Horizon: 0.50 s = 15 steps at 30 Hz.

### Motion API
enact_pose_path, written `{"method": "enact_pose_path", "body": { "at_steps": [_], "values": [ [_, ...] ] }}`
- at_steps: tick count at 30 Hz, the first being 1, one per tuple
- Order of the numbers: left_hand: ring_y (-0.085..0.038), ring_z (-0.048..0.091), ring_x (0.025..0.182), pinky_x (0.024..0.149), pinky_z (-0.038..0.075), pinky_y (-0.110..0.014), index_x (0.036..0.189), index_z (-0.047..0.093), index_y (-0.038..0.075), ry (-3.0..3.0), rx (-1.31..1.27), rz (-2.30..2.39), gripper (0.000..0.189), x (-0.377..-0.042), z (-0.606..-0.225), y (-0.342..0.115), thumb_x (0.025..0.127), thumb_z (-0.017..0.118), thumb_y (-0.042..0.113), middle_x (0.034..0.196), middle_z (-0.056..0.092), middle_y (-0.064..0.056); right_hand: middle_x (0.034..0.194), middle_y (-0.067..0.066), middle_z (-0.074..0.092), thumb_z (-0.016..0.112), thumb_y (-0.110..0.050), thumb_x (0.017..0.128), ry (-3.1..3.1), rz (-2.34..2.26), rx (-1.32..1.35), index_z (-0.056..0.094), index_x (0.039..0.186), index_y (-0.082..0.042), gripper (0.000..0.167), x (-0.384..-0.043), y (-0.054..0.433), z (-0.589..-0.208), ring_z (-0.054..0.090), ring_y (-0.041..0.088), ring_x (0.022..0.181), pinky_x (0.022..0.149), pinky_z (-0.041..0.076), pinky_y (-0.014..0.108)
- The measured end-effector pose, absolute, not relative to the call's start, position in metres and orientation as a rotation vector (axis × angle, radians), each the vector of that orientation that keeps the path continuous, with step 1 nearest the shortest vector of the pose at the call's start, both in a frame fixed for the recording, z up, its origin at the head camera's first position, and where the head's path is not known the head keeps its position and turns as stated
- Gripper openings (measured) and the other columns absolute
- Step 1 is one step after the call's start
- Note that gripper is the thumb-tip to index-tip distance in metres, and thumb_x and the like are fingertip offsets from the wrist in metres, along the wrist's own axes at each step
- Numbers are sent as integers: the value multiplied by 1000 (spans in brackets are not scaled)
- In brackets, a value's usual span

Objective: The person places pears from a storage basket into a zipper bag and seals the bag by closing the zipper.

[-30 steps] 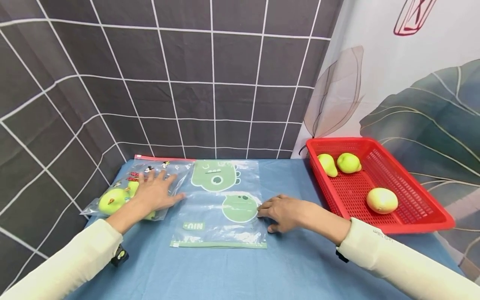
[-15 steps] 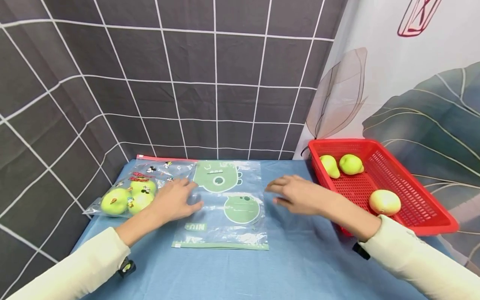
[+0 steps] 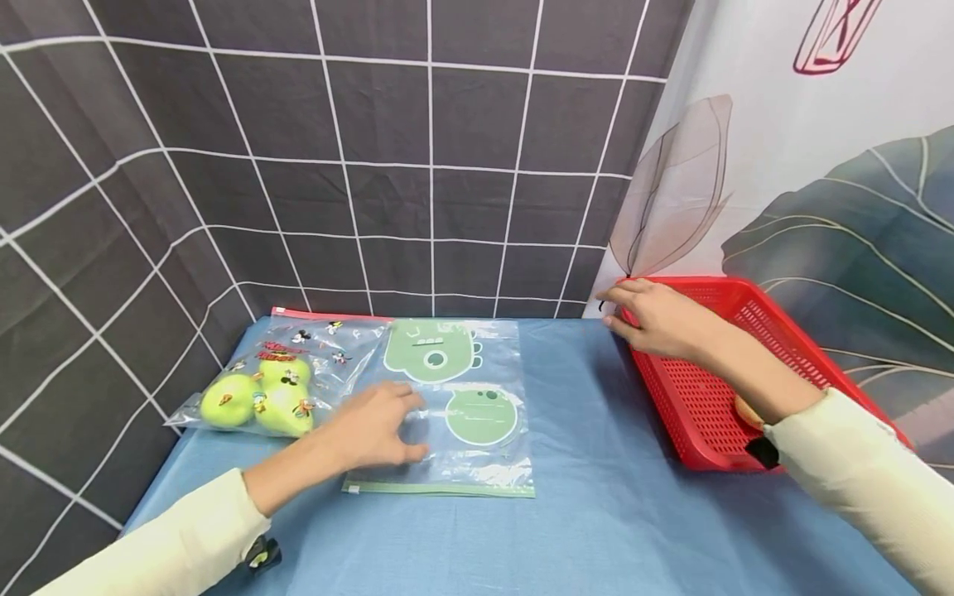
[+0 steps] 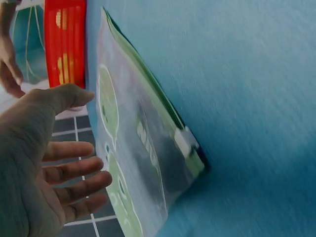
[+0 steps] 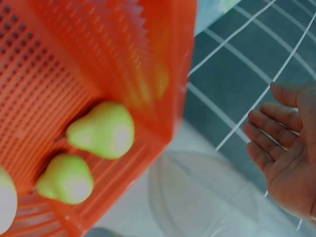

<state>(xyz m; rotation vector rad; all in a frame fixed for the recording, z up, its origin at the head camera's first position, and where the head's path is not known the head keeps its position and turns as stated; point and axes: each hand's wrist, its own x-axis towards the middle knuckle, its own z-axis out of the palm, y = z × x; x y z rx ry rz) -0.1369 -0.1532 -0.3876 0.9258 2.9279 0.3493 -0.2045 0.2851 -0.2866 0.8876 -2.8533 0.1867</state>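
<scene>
My left hand hovers over the left part of a clear zip bag with green animal prints, fingers spread and holding nothing. The bag lies flat, its green zip edge facing me; the white slider sits at one corner in the left wrist view. My right hand is above the far left corner of a red plastic basket, fingers relaxed, nothing in them. Inside the basket, the right wrist view shows a green pear, another green pear and part of a pale yellow fruit.
A second clear zip bag with a red zip edge and cartoon prints lies at the left, holding several green fruits. Blue cloth covers the table. A dark gridded curtain hangs behind it.
My left hand has lifted off the bag of green fruits and moved right over the green-printed bag. My right hand has left that bag's right edge and moved right and away to the basket.
</scene>
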Motion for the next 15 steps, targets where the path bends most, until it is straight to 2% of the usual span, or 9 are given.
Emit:
{"method": "enact_pose_path", "body": {
  "at_steps": [3,7,11,15],
  "values": [
    [-28,74,114,102,65,-52,126,80,7,2892,962,362,57,-132,-389,-149,87,92,46,123,78,-7,146,30,69,75,-21,105,-2933,171,808,67,148,3,50,-211,299,-283,65,54,139,121,51,73],
    [-19,71,97,89,66,-43,118,81,6,2873,1045,358,53,-129,-393,-147,85,93,46,111,77,-4,151,37,65,75,-22,105,-3008,132,739,61,152,10,58,-223,318,-281,61,58,143,122,49,74],
    [-12,61,86,79,61,-36,113,80,7,2832,1056,381,49,-127,-397,-146,83,95,43,100,71,1,147,40,65,76,-19,104,-3050,97,698,60,149,14,58,-238,338,-282,62,61,140,119,50,75],
    [-10,55,81,73,57,-33,104,77,10,2793,1055,403,42,-122,-398,-143,81,96,40,92,65,4,140,41,68,77,-16,99,-3074,59,671,65,141,15,54,-250,356,-285,64,62,135,116,52,75]
  ]
}}
